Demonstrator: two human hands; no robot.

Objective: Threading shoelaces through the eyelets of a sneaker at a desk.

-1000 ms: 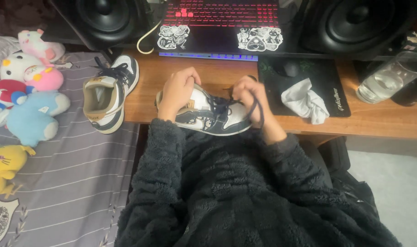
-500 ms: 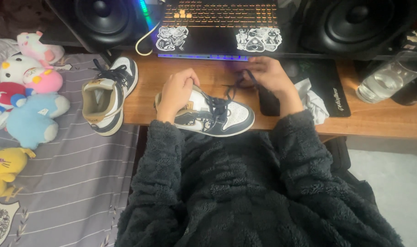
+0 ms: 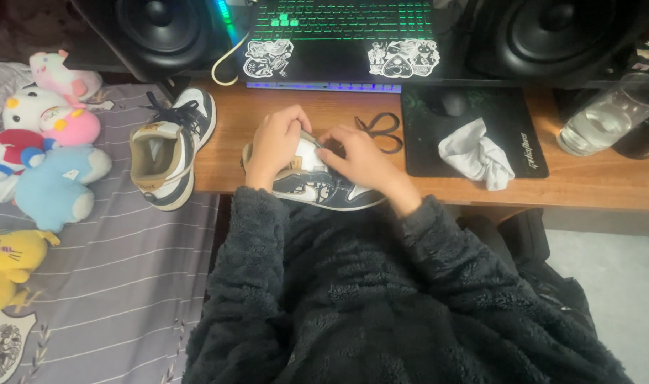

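Sneaker (image 3: 324, 186) lies on its side at the near edge of the wooden desk (image 3: 595, 181), toe to the right. Left hand (image 3: 276, 142) is curled over its heel and collar, gripping. Right hand (image 3: 359, 160) lies over the middle of the shoe, fingers bent; whether it pinches anything cannot be told. Loop of dark lace (image 3: 381, 131) lies just beyond the right hand. Second sneaker (image 3: 169, 156) sits left, overhanging the desk edge. Crumpled cloth (image 3: 475, 153) on the mouse pad (image 3: 531, 153), glass of water (image 3: 605, 117) far right, laptop (image 3: 339, 35) behind.
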